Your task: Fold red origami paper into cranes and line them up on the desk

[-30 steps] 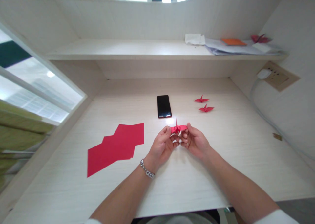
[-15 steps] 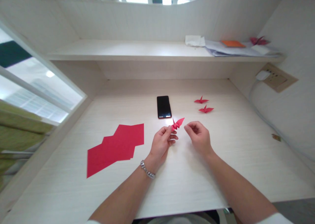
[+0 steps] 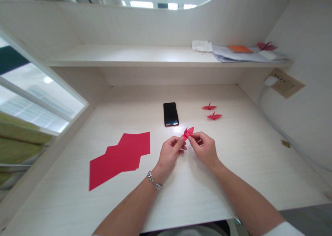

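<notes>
A small red paper crane [image 3: 187,132] is held just above the desk, between both hands. My left hand [image 3: 170,153], with a silver bracelet at the wrist, pinches the crane from the left. My right hand [image 3: 204,148] pinches it from the right with thumb and forefinger. Two finished red paper cranes [image 3: 209,107] [image 3: 214,116] sit on the desk behind and to the right. A stack of red paper sheets [image 3: 121,156] lies fanned out to the left of my left hand.
A black phone [image 3: 170,114] lies flat on the desk [image 3: 233,160] behind my hands. The shelf [image 3: 129,54] above holds white papers [image 3: 233,54], an orange pad [image 3: 240,48] and another red crane [image 3: 266,46]. A wall socket [image 3: 282,84] with a white plug and cable is at right.
A second ago both hands held the crane; then my right hand let go and drew apart. Now it has come back and pinches the crane again.
</notes>
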Motion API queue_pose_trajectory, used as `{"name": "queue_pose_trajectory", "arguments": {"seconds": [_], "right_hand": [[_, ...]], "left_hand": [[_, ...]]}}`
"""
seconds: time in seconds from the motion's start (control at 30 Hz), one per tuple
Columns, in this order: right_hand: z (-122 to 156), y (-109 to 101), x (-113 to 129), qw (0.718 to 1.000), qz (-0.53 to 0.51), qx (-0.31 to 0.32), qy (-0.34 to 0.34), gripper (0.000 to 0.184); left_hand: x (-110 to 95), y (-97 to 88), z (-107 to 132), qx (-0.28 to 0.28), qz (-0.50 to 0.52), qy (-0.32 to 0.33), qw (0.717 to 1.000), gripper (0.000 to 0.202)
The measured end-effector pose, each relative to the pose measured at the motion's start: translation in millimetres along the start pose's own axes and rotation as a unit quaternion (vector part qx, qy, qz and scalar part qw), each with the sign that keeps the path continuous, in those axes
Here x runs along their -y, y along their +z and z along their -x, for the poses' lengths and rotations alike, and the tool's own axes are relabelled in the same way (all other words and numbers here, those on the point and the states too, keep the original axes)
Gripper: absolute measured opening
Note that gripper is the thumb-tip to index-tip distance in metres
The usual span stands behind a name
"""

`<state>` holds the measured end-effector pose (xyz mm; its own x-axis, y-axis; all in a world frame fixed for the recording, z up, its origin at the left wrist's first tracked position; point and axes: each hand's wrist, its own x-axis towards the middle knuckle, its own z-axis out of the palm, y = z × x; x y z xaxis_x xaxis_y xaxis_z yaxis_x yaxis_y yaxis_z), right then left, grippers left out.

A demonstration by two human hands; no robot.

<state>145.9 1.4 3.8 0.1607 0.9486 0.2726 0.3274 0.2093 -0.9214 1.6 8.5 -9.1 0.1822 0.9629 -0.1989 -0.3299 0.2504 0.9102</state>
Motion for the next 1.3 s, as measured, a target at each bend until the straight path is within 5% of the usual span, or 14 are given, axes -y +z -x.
{"name": "queue_pose_trajectory", "arguments": {"seconds": [0.27,0.63,0.9,1.3], "right_hand": [[-13,-14,-5,0.994,0.068,-0.088,-0.009,0.014],[-36,-85,-43,0.948,0.210,-0.233,0.056,0.022],[-33,-91,-74,0.938,0.257,-0.205,0.108,0.021],[-31,-91,-76,0.929,0.302,-0.175,0.120,0.018]], "left_hand": [[1,-2.3,-2,-0.007,-0.034,-0.001,0.999,0.035],[2,-4.2,2,0.067,-0.276,0.041,0.958,0.030],[-4,3.3,7,0.132,-0.398,0.078,0.904,0.032],[-1,5.6,16,0.129,-0.493,0.137,0.849,0.032]]}}
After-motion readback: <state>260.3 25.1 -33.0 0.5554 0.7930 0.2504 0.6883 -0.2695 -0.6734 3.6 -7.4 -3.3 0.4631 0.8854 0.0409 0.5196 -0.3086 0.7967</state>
